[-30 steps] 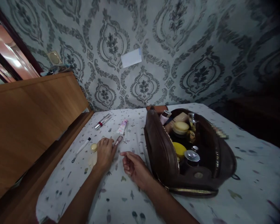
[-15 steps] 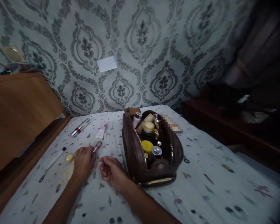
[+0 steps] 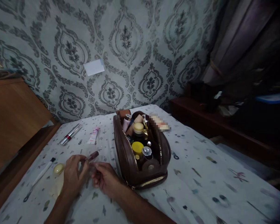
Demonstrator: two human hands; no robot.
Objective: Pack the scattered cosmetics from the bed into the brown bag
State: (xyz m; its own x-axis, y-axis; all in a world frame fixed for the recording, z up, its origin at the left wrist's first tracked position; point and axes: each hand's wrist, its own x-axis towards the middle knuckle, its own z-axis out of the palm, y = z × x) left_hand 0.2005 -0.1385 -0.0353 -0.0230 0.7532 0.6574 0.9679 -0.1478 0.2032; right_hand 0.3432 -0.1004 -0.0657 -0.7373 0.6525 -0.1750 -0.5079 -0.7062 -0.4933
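Note:
My left hand (image 3: 75,171) is closed, pinching a small lip gloss tube (image 3: 92,156) with a dark mauve end that points up and to the right. My right hand (image 3: 105,178) is close beside it, fingers curled and thumb and forefinger together near the tube. Whether those fingertips hold or touch anything is unclear. Right of the hands stands an unzipped brown makeup bag (image 3: 121,155), filled with several cosmetics, among them a yellow-lidded jar (image 3: 137,147), a cream-lidded jar (image 3: 138,127) and a silver-capped bottle (image 3: 147,151).
On the patterned sheet (image 3: 196,199) lie a silver tube with a red band (image 3: 70,134), a pink-and-white squeeze tube (image 3: 93,136), a white brush-like stick (image 3: 39,179) and a round cream-coloured lid or jar (image 3: 58,169). A wooden cabinet (image 3: 14,115) stands left; patterned wallpaper is behind.
The view has swung right, shifting everything left. My right hand has come closer to the left hand and the lip gloss tube, its forefinger now bent in toward the thumb.

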